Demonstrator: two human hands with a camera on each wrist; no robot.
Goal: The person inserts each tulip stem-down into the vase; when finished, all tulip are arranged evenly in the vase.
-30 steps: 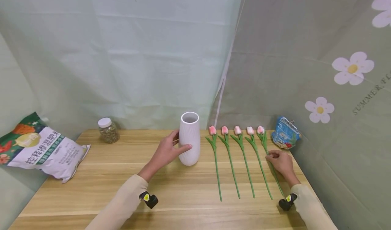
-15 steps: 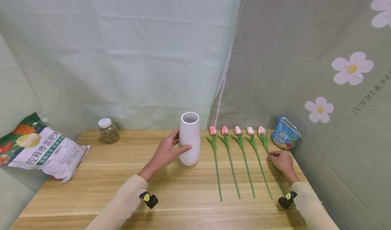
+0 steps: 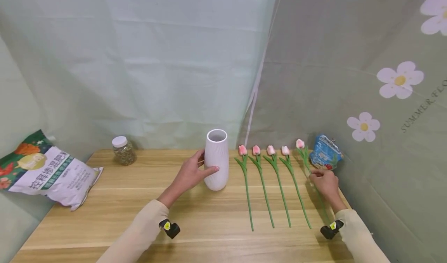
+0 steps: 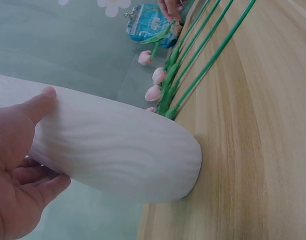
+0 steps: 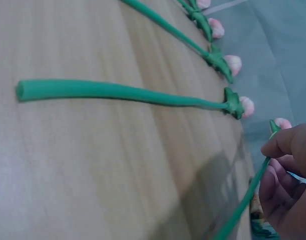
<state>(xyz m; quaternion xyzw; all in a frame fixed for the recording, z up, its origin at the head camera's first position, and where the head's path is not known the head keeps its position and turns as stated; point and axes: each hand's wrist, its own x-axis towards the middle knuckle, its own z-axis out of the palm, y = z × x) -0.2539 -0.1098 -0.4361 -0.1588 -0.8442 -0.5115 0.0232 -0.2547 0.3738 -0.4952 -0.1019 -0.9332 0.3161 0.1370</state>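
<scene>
A tall white vase (image 3: 217, 162) stands upright on the wooden table. My left hand (image 3: 191, 173) grips its side, thumb across the front and fingers curled behind; the left wrist view shows the thumb flat on the ribbed wall of the vase (image 4: 117, 145). At the far right, my right hand (image 3: 326, 183) pinches the green stem of a pink tulip (image 3: 300, 144) between thumb and forefinger. In the right wrist view the held stem (image 5: 245, 197) slants up off the tabletop. Several more pink tulips (image 3: 271, 150) lie side by side between the vase and my right hand.
A blue printed pouch (image 3: 324, 152) sits behind my right hand by the back right corner. On the left are a white-lidded jar (image 3: 124, 151) and a big fertilizer bag (image 3: 52, 170). Fabric walls (image 3: 174, 80) border the back and sides of the table (image 3: 139, 201).
My right hand has lifted the rightmost tulip slightly off the table and shifted a little to the right. My left hand and the vase stay in place.
</scene>
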